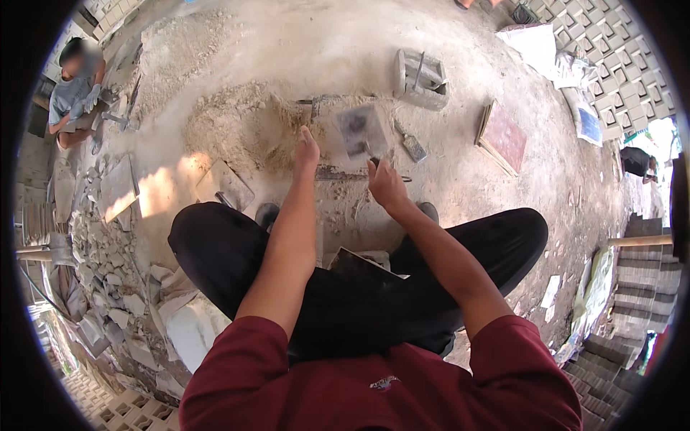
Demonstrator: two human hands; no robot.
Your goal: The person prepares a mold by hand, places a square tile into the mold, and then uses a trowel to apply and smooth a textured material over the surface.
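In my right hand is the short handle of a flat square trowel-like tool. Its pale plate, with dark patches, is smeared by motion. My left hand reaches forward beside a heap of sandy powder; its fingers are mostly hidden or blurred, so I cannot tell whether it holds anything. Below the plate, a long dark metal bar lies across the dusty ground. Just right of the plate lies a flat brush-like tool.
A grey open box with a tool in it stands ahead. Reddish boards lie to the right. Another person crouches at far left, near rubble. A dark slab lies between my legs. Stacked blocks rise far right.
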